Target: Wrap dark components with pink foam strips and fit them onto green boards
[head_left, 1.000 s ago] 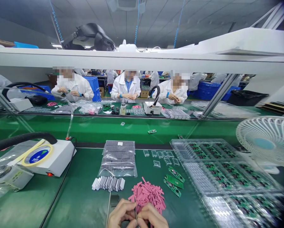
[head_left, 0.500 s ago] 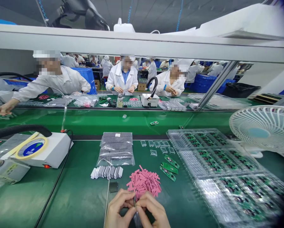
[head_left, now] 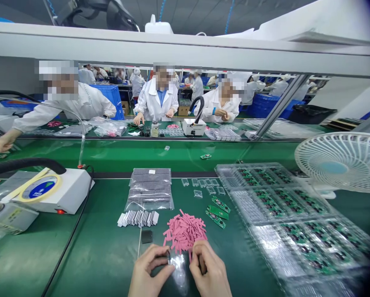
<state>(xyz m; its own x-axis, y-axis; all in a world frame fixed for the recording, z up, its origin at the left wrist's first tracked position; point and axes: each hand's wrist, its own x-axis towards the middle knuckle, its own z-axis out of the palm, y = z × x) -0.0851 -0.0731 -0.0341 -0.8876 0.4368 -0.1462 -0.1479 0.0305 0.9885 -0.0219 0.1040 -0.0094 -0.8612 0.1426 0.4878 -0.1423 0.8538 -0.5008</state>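
My left hand [head_left: 150, 270] is closed, with a small dark-edged piece [head_left: 168, 255] between its thumb and index finger; most of the piece is hidden. To its right, my right hand [head_left: 210, 268] is curled at the near edge of a heap of pink strips [head_left: 185, 230]. One pink strip [head_left: 190, 254] shows at its fingertips. Between the hands lies a bright patch, and I cannot tell if it is glare or clear film. Just beyond my left hand is a dark square piece [head_left: 147, 236]. A row of white and black pieces [head_left: 137, 218] lies behind that.
Clear trays [head_left: 249, 222] of green circuit boards fill the right side. Loose boards [head_left: 218, 212] and small clear covers [head_left: 198, 194] lie farther back, near a bagged stack [head_left: 150, 187]. A fan [head_left: 336, 165] stands right, a white machine [head_left: 64, 192] left. Co-workers sit across the belt [head_left: 129, 154].
My hands have moved apart. My right hand has shifted right to the pink heap, while my left keeps the dark-edged piece. Across the belt, a co-worker's hand has reached down to the bench.
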